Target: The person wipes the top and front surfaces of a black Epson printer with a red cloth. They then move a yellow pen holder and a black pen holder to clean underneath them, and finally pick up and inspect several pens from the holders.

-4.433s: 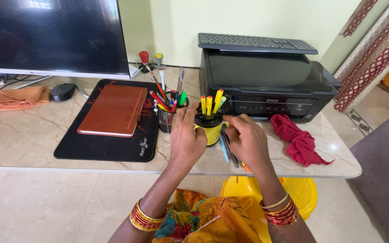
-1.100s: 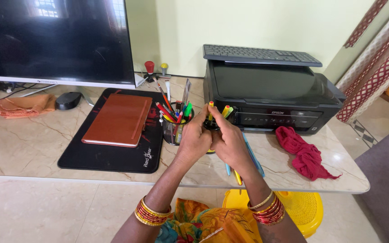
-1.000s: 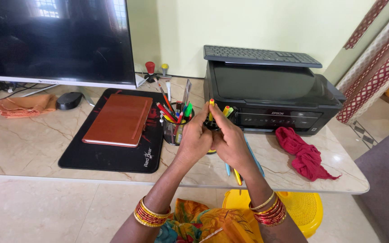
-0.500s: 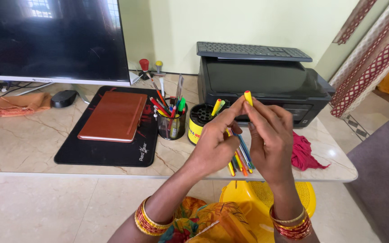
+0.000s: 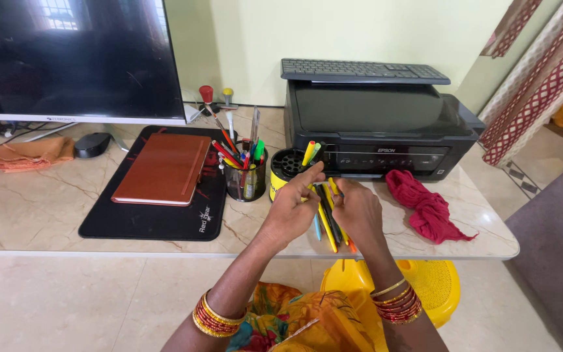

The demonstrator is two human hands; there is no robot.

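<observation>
My left hand [image 5: 292, 210] is closed around a bunch of pens [image 5: 326, 229], yellow, black, blue and orange, that fan down toward the table's front edge. My right hand [image 5: 358, 212] is right beside it, fingertips pinching a dark pen [image 5: 325, 194] at the top of the bunch. Just beyond my left fingers stands a yellow pen holder [image 5: 279, 180] with a yellow and a green pen upright in it. To its left a black mesh cup [image 5: 245, 182] is full of coloured pens.
A black printer [image 5: 379, 127] with a keyboard [image 5: 363, 70] on top stands behind the holder. A red cloth [image 5: 427, 210] lies to the right. A brown notebook [image 5: 163, 167] rests on a black mat [image 5: 151, 218]; a monitor [image 5: 66, 58], mouse [image 5: 91, 144] and orange cloth [image 5: 30, 153] are at left. A yellow stool [image 5: 431, 283] is below.
Half a second ago my right hand held a yellow pen up above the bunch. Both hands have since dropped toward the table, and my right fingers are now on a dark pen.
</observation>
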